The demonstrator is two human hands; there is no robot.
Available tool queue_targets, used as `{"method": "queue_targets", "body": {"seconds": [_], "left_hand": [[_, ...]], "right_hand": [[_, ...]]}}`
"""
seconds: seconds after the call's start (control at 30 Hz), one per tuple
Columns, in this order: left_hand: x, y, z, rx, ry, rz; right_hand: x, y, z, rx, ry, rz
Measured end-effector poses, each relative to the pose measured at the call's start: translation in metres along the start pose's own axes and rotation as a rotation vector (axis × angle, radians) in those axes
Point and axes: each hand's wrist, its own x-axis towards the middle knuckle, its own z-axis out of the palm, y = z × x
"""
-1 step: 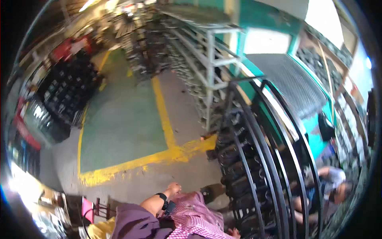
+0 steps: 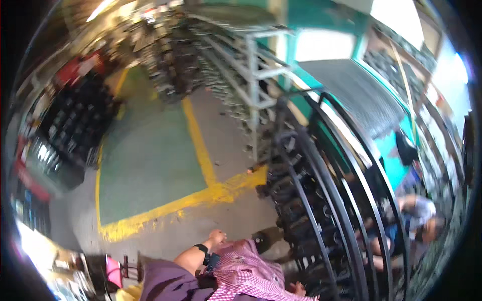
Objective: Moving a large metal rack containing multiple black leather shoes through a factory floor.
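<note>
My left hand (image 2: 217, 237) shows at the lower edge, with a black band on the wrist and a purple sleeve (image 2: 165, 283) above the bare forearm. It hangs beside my pink checked garment (image 2: 246, 276), over bare concrete floor. I see nothing in it, but it is too small to tell how the fingers are set. What may be my right hand (image 2: 299, 289) peeks out at the garment's lower right edge, mostly hidden, close to the black metal rack (image 2: 311, 210). A dark shoe (image 2: 266, 237) rests on the floor just right of my left hand.
A green floor area (image 2: 150, 155) is bordered by yellow lines (image 2: 201, 145). Grey shelving (image 2: 251, 80) stands behind, and black crates (image 2: 75, 120) are stacked at left. Another person (image 2: 422, 215) sits behind the curved black rack bars at right. A pink stool (image 2: 113, 268) is at lower left.
</note>
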Motion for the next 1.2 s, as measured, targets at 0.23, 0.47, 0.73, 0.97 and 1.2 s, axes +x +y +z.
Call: {"method": "queue_targets", "body": {"seconds": [0.23, 0.47, 0.73, 0.97, 1.2], "left_hand": [[-0.004, 0.033, 0.019, 0.047, -0.296, 0.148], [0.002, 0.057, 0.058, 0.28, -0.192, -0.089], [0.012, 0.06, 0.067, 0.424, -0.223, -0.034], [0.024, 0.067, 0.07, 0.433, -0.261, -0.02], [0.034, 0.078, 0.077, 0.437, -0.227, -0.033]], "right_hand": [[-0.024, 0.015, -0.01, 0.161, 0.045, 0.085], [-0.053, 0.009, -0.012, 0.308, 0.125, 0.136], [-0.057, 0.02, -0.011, 0.35, 0.172, 0.122], [-0.051, 0.018, -0.006, 0.358, 0.213, 0.148], [-0.047, 0.012, 0.003, 0.383, 0.242, 0.152]]}}
